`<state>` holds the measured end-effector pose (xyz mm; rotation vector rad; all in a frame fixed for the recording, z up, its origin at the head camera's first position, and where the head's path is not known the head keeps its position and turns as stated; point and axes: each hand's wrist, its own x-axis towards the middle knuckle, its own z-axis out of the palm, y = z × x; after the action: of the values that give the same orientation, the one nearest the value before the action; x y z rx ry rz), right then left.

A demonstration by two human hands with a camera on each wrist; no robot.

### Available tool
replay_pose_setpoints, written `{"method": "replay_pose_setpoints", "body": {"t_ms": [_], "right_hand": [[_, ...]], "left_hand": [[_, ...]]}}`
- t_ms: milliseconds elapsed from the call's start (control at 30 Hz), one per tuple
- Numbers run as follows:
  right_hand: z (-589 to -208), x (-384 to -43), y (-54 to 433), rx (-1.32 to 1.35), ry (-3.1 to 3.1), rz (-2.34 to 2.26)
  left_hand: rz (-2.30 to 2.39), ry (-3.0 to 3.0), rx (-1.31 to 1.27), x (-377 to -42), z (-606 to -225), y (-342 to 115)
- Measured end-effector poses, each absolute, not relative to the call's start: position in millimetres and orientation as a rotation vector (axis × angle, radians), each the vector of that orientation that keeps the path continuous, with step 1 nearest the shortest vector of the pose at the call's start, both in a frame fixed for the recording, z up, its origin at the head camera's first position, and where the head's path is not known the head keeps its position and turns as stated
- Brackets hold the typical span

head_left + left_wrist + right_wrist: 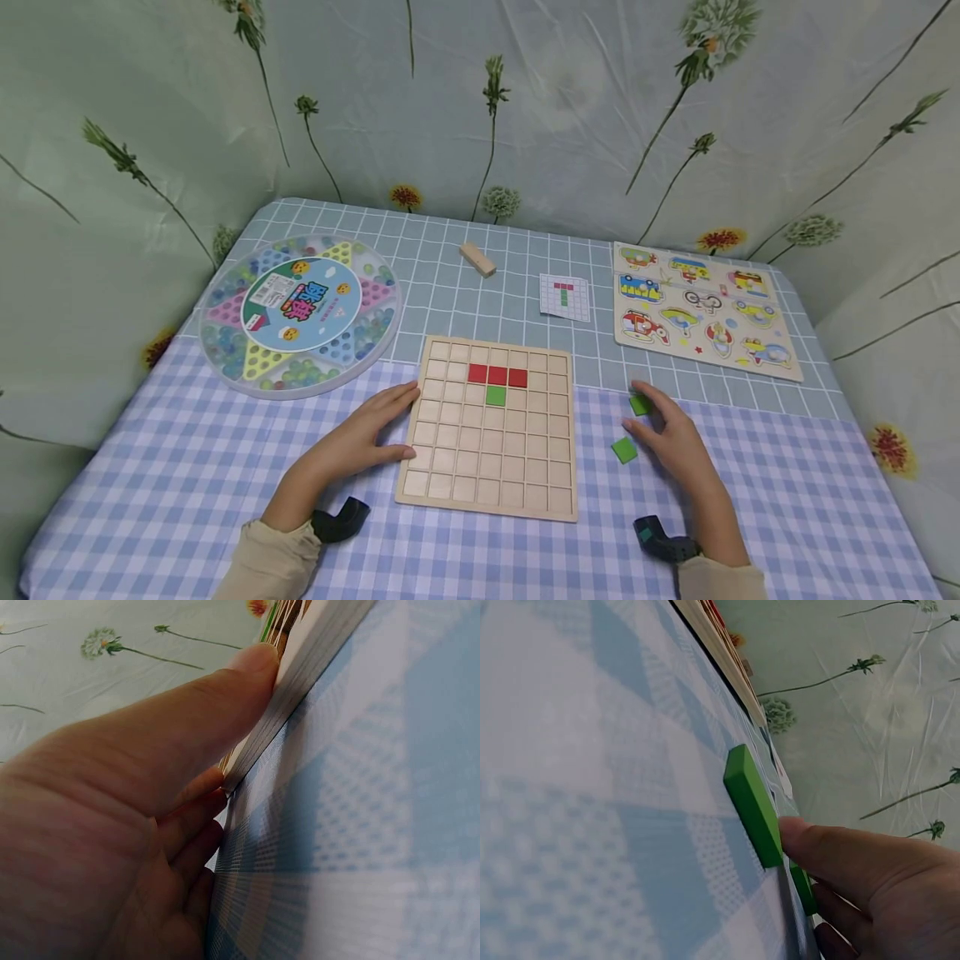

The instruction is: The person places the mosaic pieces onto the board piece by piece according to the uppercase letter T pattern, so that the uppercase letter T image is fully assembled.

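A square wooden grid board [459,440] lies flat on the table. Three red tiles [497,377] form a row in it, with one green tile [496,396] directly below the middle one. My left hand [360,435] touches the board's left edge with thumb and fingertips spread apart. To the right of the board, my right hand [672,435] is low over the cloth, thumb and index finger parted around a loose green tile [640,406]. Another green tile [624,450] lies nearer me, just beside the thumb; it shows large in the right wrist view.
A round marble game box [300,387] sits at the left. Behind the board are a wooden block [477,259] and a paper pattern card [565,298] showing a red and green T. A vehicle picture puzzle [701,312] lies at the back right. A flowered curtain [570,108] hangs behind.
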<state>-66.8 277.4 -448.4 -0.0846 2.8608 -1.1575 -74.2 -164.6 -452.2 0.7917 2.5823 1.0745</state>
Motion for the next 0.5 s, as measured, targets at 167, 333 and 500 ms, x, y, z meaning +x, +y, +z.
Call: {"method": "replay_pose_setpoints", "body": {"t_ms": [167,333,500], "right_hand": [[-448.3,-66.0,281.6,-0.126,2.893,-1.116],[-447.8,-65.2,283.2,-0.150,2.949,-1.085],[-448.0,-65.4,282.9,-0.128,2.965,-1.076]], "left_hand": [[1.076,2.601,0.814,-74.2,-452.9,-164.2],[1.060,2.575,0.792,-75.2,-452.3,-164.6],[1.047,2.570,0.795,-76.0,-453.0,-164.9]]}}
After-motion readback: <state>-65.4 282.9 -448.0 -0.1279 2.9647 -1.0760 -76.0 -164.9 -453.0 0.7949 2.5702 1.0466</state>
